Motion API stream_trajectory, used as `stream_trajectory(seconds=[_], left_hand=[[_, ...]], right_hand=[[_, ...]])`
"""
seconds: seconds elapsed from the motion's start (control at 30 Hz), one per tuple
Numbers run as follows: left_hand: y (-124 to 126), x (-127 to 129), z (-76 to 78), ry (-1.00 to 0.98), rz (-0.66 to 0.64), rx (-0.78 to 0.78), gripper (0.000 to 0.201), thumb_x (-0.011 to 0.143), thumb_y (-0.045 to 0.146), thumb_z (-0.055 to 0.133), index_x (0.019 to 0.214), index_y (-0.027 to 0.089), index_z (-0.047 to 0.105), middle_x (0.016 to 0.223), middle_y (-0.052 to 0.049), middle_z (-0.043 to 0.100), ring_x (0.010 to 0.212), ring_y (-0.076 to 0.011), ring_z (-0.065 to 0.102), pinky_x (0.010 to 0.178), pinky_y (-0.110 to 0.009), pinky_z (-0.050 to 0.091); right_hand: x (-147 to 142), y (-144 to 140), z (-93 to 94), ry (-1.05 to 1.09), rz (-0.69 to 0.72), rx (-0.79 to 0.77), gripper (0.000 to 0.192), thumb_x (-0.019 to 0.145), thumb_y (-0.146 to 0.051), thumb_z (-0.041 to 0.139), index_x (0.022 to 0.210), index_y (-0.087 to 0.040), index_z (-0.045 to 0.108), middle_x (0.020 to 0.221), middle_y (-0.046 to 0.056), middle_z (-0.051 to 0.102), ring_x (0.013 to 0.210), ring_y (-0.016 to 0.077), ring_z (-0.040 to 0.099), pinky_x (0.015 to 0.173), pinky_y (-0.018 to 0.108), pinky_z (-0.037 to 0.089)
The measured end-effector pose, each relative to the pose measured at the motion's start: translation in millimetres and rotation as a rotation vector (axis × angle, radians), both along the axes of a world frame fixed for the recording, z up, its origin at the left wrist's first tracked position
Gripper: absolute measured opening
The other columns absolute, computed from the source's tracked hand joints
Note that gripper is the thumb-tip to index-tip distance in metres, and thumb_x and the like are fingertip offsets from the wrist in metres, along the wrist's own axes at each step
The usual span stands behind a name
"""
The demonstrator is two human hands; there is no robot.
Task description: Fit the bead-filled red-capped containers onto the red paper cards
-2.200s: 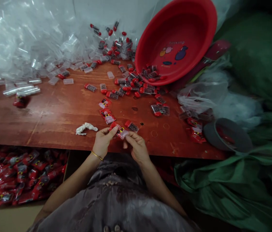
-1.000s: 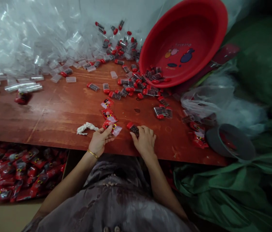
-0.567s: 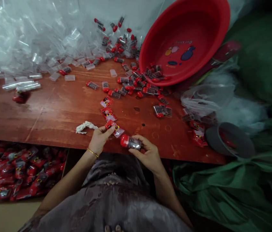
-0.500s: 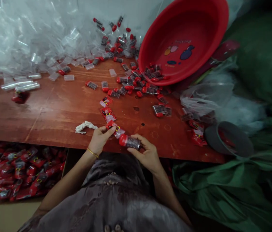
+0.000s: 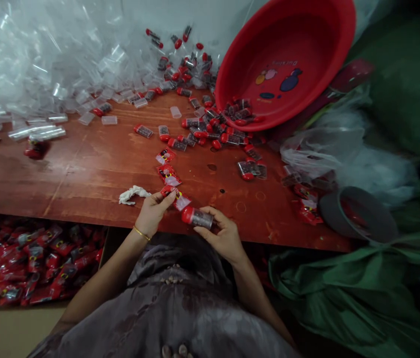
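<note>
My left hand (image 5: 152, 214) pinches a small red printed plastic bag (image 5: 177, 198) by its upper edge, near the front edge of the wooden table (image 5: 83, 169). My right hand (image 5: 223, 236) holds a small clear case with a red cap (image 5: 197, 217), its cap end touching the mouth of the bag. Two more red printed bags (image 5: 168, 174) lie in a row just beyond the held one. A crumpled white scrap (image 5: 132, 194) lies left of my left hand.
A tilted red basin (image 5: 306, 35) at the back right spills several red-capped cases (image 5: 213, 130) onto the table. A heap of clear plastic bags (image 5: 38, 59) fills the back left. A box of filled red bags (image 5: 27, 263) sits below left. Green cloth (image 5: 362, 283) and a grey tape roll (image 5: 359, 213) lie right.
My right hand reached to the table, picked up a red-capped case and brought it back to the bag in my left hand. The case has moved left to the bag's mouth.
</note>
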State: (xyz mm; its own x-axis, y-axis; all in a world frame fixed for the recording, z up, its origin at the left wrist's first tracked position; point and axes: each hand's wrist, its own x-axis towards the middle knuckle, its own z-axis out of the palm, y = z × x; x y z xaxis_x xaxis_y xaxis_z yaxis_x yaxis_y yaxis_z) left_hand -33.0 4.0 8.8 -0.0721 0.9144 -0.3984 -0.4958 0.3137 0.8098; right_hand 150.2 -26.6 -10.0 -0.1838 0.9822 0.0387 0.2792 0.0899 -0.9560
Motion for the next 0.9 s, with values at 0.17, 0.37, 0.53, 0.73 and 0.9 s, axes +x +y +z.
stream_trajectory(seconds=[0.17, 0.37, 0.53, 0.73, 0.9], left_hand=[[-2, 1, 1.6, 0.026, -0.002, 0.01, 0.037, 0.046, 0.039, 0.084, 0.07, 0.013, 0.072, 0.063, 0.0, 0.067, 0.054, -0.0083, 0.055, 0.057, -0.022, 0.048], [-2, 0, -0.6, 0.062, -0.01, 0.043, 0.039, 0.049, 0.04, 0.083, 0.074, 0.014, 0.073, 0.068, -0.001, 0.069, 0.06, -0.0104, 0.058, 0.063, -0.024, 0.049], [-3, -1, -1.1, 0.095, -0.072, 0.052, 0.039, 0.051, 0.043, 0.082, 0.074, 0.013, 0.073, 0.07, -0.003, 0.07, 0.061, -0.0112, 0.059, 0.066, -0.025, 0.049], [-6, -1, -4.4, 0.219, -0.127, 0.155, 0.033, 0.06, 0.042, 0.076, 0.077, 0.013, 0.074, 0.075, -0.005, 0.072, 0.068, -0.0138, 0.061, 0.071, -0.026, 0.049], [-9, 7, -1.2, 0.144, -0.112, 0.118, 0.03, 0.053, 0.033, 0.082, 0.073, 0.013, 0.071, 0.071, -0.003, 0.07, 0.064, -0.0125, 0.059, 0.068, -0.025, 0.048]], right_hand=[[2, -4, 5.8, -0.006, -0.031, 0.072, 0.034, 0.069, -0.03, 0.07, 0.1, -0.021, 0.061, 0.086, 0.002, 0.069, 0.074, 0.0159, 0.065, 0.07, 0.027, 0.053], [7, -8, 7.0, -0.114, -0.05, 0.186, 0.034, 0.07, -0.029, 0.071, 0.102, -0.021, 0.061, 0.091, 0.003, 0.07, 0.078, 0.0166, 0.066, 0.073, 0.027, 0.053], [7, -9, -3.5, -0.153, -0.041, 0.215, 0.035, 0.072, -0.028, 0.07, 0.105, -0.022, 0.061, 0.094, 0.003, 0.069, 0.08, 0.0168, 0.066, 0.077, 0.029, 0.053], [3, -7, -7.7, -0.155, -0.059, 0.198, 0.034, 0.073, -0.03, 0.069, 0.105, -0.023, 0.062, 0.096, 0.003, 0.068, 0.083, 0.0178, 0.065, 0.079, 0.031, 0.052], [-4, -8, -10.6, -0.079, -0.108, 0.126, 0.037, 0.071, -0.031, 0.07, 0.105, -0.021, 0.061, 0.094, 0.004, 0.068, 0.082, 0.0181, 0.065, 0.079, 0.031, 0.052]])
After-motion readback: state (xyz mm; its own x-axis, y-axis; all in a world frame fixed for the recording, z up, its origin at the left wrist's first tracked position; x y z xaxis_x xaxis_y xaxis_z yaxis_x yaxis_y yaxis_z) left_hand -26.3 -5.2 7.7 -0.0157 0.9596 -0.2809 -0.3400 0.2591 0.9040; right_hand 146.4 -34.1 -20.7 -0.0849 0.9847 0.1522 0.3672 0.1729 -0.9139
